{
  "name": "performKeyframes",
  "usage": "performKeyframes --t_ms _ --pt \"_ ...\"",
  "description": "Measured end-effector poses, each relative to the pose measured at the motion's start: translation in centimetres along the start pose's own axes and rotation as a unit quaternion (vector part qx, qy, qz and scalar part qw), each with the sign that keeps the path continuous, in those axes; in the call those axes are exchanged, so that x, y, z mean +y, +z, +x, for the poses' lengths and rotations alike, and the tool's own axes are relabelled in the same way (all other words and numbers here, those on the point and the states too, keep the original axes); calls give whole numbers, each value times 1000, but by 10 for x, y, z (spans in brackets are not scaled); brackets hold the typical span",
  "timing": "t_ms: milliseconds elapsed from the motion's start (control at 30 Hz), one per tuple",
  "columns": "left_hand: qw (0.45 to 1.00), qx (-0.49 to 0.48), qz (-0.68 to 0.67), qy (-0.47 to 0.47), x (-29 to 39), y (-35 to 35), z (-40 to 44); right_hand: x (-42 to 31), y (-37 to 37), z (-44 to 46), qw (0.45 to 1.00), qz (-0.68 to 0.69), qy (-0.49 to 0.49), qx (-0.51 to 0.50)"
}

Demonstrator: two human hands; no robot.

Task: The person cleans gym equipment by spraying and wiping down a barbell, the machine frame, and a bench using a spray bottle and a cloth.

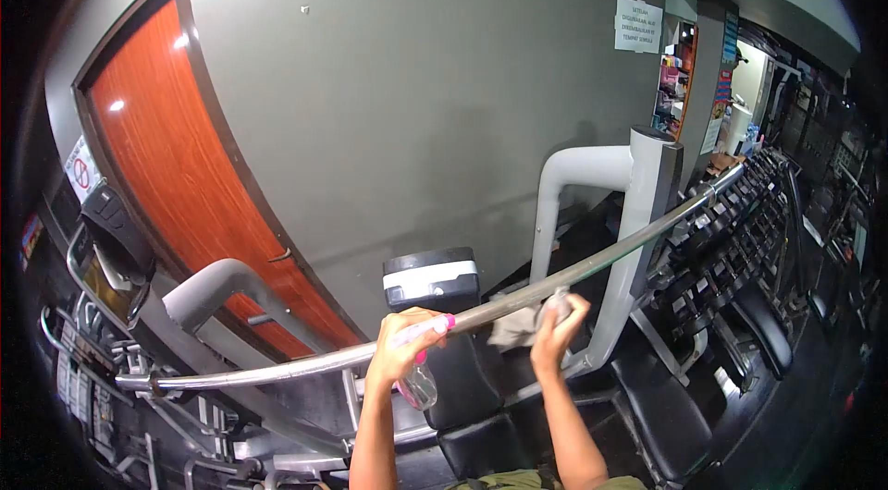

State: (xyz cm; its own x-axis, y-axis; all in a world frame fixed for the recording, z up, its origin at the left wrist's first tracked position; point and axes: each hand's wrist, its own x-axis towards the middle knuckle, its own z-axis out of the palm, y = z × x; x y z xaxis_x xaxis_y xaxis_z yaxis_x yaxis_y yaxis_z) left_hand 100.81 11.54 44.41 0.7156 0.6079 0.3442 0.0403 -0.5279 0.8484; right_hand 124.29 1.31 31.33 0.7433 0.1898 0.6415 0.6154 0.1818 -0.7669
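Note:
A long metal bar (319,365) runs across in front of me, rising to the right. My left hand (396,356) is wrapped round the neck of a clear spray bottle (421,390) with a pink and white head. The bottle hangs just below the bar, its pink nozzle tip beside the metal. In my right hand (557,335) is a greyish-beige cloth (514,329), bunched at the bar's underside with a loose end hanging to the left. Whether the cloth presses on the metal right under the fingers is hard to see.
Grey uprights stand at right (638,240) and left. A padded bench with a black-and-white headrest (431,277) is below the bar. A dumbbell rack (721,250) fills the right side. Behind are a grey wall (407,102) and a reddish wooden door (176,139).

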Motion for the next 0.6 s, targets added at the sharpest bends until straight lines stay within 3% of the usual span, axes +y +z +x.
performKeyframes --t_ms 100,167,300,400,500,600 --pt "1000 5 11 7 1 1 1 -32 -15 38 998 -46 -28 12" --pt "1000 8 17 10 1 2 2 -43 -19 51 990 -84 -90 -66" --pt "999 18 27 -1 4 6 2 -79 -23 64 941 -131 -118 -290" --pt "999 22 40 2 5 7 1 -104 -21 68 900 -86 -145 -402" --pt "998 37 47 24 3 11 -2 -93 -26 73 889 -70 -157 -423" --pt "998 45 48 21 6 12 -1 -86 -47 97 901 -150 -152 -377"
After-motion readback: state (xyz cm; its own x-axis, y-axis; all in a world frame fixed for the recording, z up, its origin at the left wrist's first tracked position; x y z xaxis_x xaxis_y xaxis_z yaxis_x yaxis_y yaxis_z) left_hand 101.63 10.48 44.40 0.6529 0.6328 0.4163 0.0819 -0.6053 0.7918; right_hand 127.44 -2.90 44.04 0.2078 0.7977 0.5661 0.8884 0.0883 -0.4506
